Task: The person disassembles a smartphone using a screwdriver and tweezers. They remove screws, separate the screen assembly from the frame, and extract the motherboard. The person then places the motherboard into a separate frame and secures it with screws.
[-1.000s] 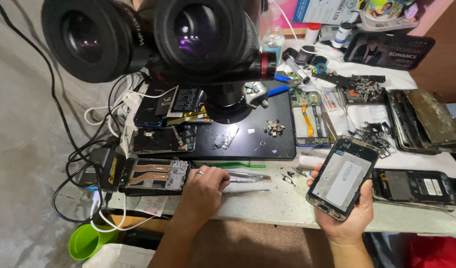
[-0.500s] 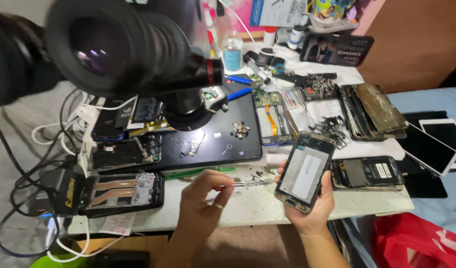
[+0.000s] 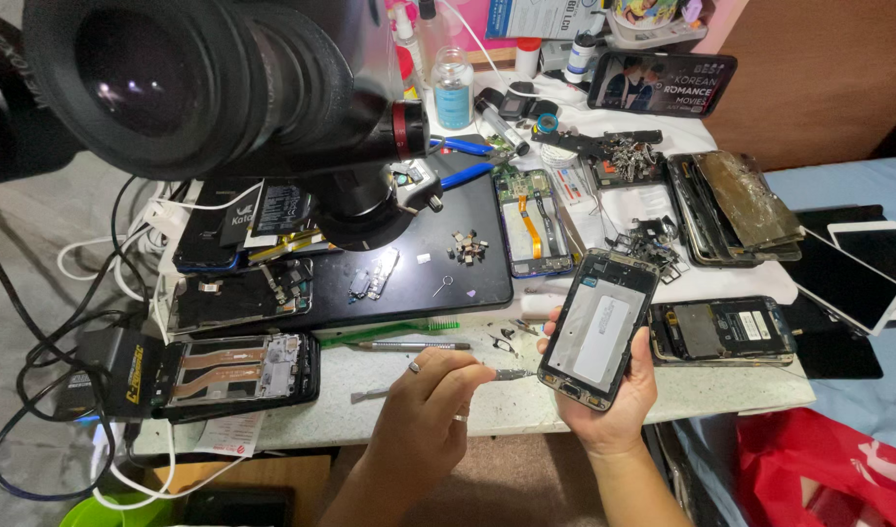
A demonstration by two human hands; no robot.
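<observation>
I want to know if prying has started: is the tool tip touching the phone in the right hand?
Touching: in the head view the tool in the left hand meets the phone's left edge.

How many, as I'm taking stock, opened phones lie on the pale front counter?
2: one opened phone far left, another beside the phone in the right hand; clutter may hide more.

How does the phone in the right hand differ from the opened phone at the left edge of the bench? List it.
The held phone is lifted off the bench and tilted in the right hand; the bench phone lies flat, untouched. The held phone shows a pale grey panel inside; the bench phone shows copper-coloured strips. The left hand points a thin metal tool at the held phone only. Both have their backs off.
</observation>
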